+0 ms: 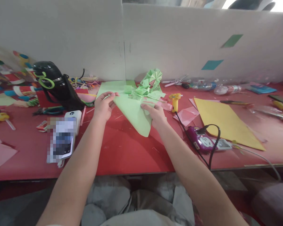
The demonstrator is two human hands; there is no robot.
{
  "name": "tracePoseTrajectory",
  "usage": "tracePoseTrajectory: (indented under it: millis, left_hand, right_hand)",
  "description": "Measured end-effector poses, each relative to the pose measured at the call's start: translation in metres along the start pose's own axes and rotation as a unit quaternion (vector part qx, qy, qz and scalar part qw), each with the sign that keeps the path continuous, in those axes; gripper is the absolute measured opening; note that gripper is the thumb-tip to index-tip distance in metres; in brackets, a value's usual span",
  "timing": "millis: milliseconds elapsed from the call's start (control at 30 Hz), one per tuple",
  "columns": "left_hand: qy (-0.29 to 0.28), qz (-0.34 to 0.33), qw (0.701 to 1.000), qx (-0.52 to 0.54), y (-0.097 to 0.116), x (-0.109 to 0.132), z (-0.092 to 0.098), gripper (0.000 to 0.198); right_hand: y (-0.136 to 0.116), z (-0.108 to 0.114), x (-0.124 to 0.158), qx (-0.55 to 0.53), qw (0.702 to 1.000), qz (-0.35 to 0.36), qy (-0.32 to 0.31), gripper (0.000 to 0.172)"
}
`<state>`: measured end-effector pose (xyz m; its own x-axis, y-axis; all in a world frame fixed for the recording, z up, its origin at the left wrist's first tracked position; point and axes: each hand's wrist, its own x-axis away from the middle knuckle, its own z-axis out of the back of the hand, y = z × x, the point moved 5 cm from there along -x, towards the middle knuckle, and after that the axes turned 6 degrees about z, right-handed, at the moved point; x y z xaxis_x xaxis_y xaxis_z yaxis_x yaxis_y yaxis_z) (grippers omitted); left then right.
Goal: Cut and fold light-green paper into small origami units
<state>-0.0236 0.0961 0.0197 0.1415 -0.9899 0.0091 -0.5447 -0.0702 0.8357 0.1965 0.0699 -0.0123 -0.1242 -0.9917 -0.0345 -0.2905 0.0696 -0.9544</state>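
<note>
Both hands are on the paper here, and it's a pale green sheet [134,114] held in the middle of the red table [134,160], bent into a loose triangle with its rounded tip pointing toward the person. The left hand [105,105] has the upper left corner, thumb and forefinger nearly closed on it, the other fingers loosely curled. Across on the other side, the right hand [157,116] grips the right edge, thumb lying along the face of the sheet, fingers partly bent; how tightly they close behind it, I can't tell. Just beyond, a heap of folded green paper pieces [145,91] sits by the wall [85,37], with another green sheet [108,88] lying flat at its left. Over to the right of the heap there's a yellow glue gun [175,102], then pink paper [187,116], a purple power strip [200,139] with a black cord plugged in, and a big yellow sheet [226,122]. Out on the left, a phone [63,139] with a blurred screen lies near the forearm, and a black bottle [58,84] leans behind it.
</note>
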Motion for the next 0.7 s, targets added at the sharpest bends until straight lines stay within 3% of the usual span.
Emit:
tracePoseTrajectory:
  millis: [400, 700]
  left_hand:
    - [0.018, 0.002, 1.000, -0.015, 0.001, -0.001, 0.004, 0.012]
    - [0.070, 0.005, 0.997, -0.029, -0.001, -0.004, 0.012, 0.015]
  right_hand:
    - [-0.005, -0.002, 0.002, -0.008, 1.000, 0.014, -0.001, 0.029]
    - [-0.005, -0.005, 0.005, 0.030, 0.999, 0.043, -0.002, 0.028]
